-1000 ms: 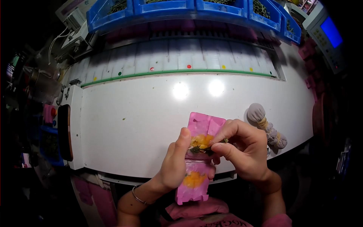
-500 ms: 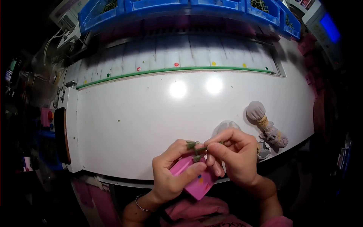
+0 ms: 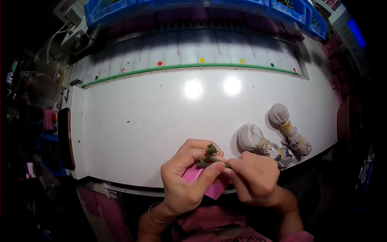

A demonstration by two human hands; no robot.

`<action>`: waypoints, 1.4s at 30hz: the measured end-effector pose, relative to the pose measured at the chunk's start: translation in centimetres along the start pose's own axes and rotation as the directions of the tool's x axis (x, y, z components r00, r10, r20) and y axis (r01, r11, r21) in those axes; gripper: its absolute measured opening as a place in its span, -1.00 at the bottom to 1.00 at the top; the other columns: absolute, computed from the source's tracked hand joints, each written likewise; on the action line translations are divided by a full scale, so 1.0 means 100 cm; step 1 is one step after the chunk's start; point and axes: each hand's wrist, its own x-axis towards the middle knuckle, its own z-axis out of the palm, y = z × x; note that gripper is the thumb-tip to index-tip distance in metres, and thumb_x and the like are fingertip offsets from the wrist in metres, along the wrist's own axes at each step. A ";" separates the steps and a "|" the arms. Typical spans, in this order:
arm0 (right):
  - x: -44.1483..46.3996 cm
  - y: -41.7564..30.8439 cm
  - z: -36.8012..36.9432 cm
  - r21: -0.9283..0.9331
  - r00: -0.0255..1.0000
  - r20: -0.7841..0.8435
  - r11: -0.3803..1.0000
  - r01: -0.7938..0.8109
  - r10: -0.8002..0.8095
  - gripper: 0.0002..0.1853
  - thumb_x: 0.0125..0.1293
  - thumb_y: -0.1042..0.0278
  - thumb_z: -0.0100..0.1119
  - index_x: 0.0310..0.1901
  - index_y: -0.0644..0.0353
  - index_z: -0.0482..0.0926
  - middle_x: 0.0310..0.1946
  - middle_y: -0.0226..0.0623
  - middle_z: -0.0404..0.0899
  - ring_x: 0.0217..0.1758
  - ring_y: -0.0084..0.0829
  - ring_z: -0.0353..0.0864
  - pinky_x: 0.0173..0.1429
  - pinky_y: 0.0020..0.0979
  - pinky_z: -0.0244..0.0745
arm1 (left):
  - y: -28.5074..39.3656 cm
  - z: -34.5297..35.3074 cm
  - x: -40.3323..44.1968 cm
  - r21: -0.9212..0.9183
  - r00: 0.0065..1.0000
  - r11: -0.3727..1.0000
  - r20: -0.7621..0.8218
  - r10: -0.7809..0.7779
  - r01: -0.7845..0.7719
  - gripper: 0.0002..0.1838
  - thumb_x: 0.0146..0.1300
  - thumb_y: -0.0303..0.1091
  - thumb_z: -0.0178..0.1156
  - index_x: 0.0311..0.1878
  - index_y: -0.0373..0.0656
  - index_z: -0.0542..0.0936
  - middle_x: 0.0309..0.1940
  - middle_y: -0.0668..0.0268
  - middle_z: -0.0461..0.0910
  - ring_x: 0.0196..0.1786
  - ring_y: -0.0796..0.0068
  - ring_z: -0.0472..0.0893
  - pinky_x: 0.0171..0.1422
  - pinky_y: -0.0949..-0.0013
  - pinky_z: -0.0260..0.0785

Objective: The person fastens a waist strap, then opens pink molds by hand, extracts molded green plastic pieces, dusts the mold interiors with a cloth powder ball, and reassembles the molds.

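Observation:
Near the front edge of the white table, my left hand point(image 3: 186, 177) is closed around a small pink block-like piece point(image 3: 215, 190). Its thumb and fingers also hold a thin green sprig point(image 3: 211, 159) with dark green, leafy-looking clumps at its end. My right hand point(image 3: 258, 177) is closed, its thumb and forefinger pinching the sprig's stem beside the left thumb tip. Fingers hide most of the pink piece and the stem's far end.
To the right lie two cloth-wrapped bundles, a patterned one point(image 3: 250, 138) and a grey one point(image 3: 279, 114), both tied with yellowish bands. A segmented belt point(image 3: 181, 50) with coloured dots runs across the back, below blue bins point(image 3: 169, 9). A dark phone-like slab point(image 3: 65, 139) stands left.
The belt's dots have shifted left. My right hand has turned over, knuckles up, and closed nearer the left thumb. The patterned bundle now shows more fully. The pink piece shows less.

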 end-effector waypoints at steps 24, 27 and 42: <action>0.009 -0.008 -0.024 0.175 0.924 0.253 0.926 -0.336 0.287 -0.92 0.20 0.48 0.20 -0.30 0.28 0.57 -0.62 -0.25 0.45 -0.64 -0.34 0.45 -0.52 -0.43 0.31 | 0.028 -0.008 0.014 0.563 0.915 0.725 0.177 0.363 -0.397 -0.64 -0.34 -0.80 0.27 -0.36 -0.29 0.60 -0.32 0.20 0.53 -0.27 0.34 0.54 -0.26 0.41 0.41; 0.012 -0.007 -0.021 0.241 0.988 0.057 0.958 -0.155 0.146 -0.65 0.09 0.58 0.28 -0.03 0.24 0.56 -0.60 -0.38 0.44 -0.63 -0.60 0.43 -0.56 -0.60 0.25 | 0.029 -0.008 0.014 0.619 0.898 0.662 0.190 0.396 -0.423 -0.63 -0.36 -0.79 0.28 -0.36 -0.27 0.60 -0.32 0.22 0.54 -0.25 0.30 0.54 -0.22 0.38 0.42; 0.096 0.006 -0.071 -0.039 0.995 0.031 0.995 -0.089 0.091 -0.77 0.09 0.49 0.28 -0.18 0.27 0.55 -0.45 -0.29 0.52 -0.58 -0.52 0.49 -0.51 -0.49 0.38 | 0.020 -0.009 0.020 0.585 0.928 0.750 0.011 0.373 -0.309 -0.89 0.01 -0.63 0.26 -0.35 -0.30 0.58 -0.34 0.23 0.51 -0.29 0.45 0.53 -0.18 0.47 0.39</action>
